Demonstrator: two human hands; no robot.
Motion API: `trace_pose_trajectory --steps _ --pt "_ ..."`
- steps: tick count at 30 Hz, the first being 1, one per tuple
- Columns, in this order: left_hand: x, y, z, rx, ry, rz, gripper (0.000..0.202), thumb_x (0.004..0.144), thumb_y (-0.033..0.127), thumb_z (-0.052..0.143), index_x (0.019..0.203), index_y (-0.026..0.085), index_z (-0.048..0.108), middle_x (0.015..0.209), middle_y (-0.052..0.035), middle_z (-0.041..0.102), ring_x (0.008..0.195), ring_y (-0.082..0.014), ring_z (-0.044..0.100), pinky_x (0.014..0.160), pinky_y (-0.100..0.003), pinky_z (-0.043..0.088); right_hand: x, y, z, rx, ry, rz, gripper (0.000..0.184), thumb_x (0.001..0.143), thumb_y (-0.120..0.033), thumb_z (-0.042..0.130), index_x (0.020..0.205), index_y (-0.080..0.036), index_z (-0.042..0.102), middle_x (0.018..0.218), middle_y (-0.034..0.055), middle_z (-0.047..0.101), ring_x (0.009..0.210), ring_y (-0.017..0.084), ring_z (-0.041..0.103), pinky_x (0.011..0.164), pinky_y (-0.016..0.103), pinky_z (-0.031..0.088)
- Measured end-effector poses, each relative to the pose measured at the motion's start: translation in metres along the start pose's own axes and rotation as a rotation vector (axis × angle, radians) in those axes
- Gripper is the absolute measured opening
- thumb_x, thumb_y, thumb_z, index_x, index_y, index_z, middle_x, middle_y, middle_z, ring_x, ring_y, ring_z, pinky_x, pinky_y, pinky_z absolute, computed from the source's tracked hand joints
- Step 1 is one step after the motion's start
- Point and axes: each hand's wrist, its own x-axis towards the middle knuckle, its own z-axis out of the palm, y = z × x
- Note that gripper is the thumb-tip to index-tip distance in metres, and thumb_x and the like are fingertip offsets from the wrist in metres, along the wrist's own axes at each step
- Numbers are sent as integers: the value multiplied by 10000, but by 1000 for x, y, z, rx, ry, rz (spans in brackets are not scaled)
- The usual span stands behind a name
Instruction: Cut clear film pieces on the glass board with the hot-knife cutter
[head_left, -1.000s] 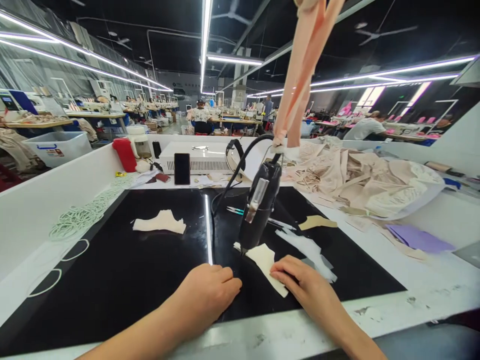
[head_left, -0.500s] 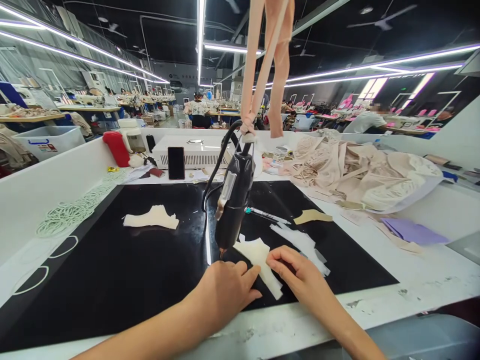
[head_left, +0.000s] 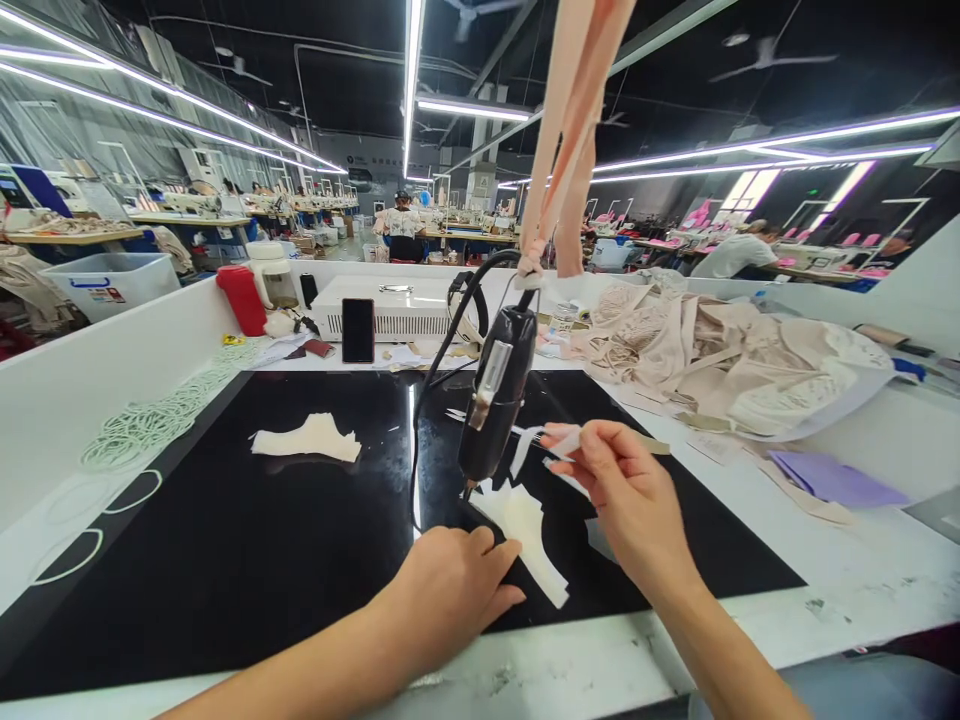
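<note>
White strip (head_left: 520, 455) (one end drooping), right hand (head_left: 634, 490) pinching.

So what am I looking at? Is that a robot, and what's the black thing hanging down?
No robot here, just one person's two bare hands. The camera sits on that person's head, so we look forward and down, much as they do.

The left hand has its fingertips on a cream cutout. The right hand, above the table, pinches a thin white strip.

The black corded tool hangs tip-down from pinkish fabric strips, close to that cutout. I can't tell what it does.

Underneath is a shiny black mat, with another cream cutout farther left. Around the mat are tangled pale green cord on the left, a phone behind, and heaped beige cloth on the right.
</note>
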Motion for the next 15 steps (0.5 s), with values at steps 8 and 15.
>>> trace_pose_trajectory --steps 8,15 --pt "0 -3 2 -106 20 -18 363 1062 410 587 1362 219 656 1011 -89 734 844 -286 751 692 -343 547 -22 -24 -2 91 41 -169 326 964 -569 714 897 -250 692 802 10 688 741 143 637 671 226 538" --pt "-24 -27 -10 -963 82 -124 363 1083 326 431 1244 207 734 1009 -54 762 914 -194 701 859 -306 538 -65 -8 13 87 -222 1 383 1015 -590 604 883 -238 676 728 25 655 665 172 604 617 269 505"
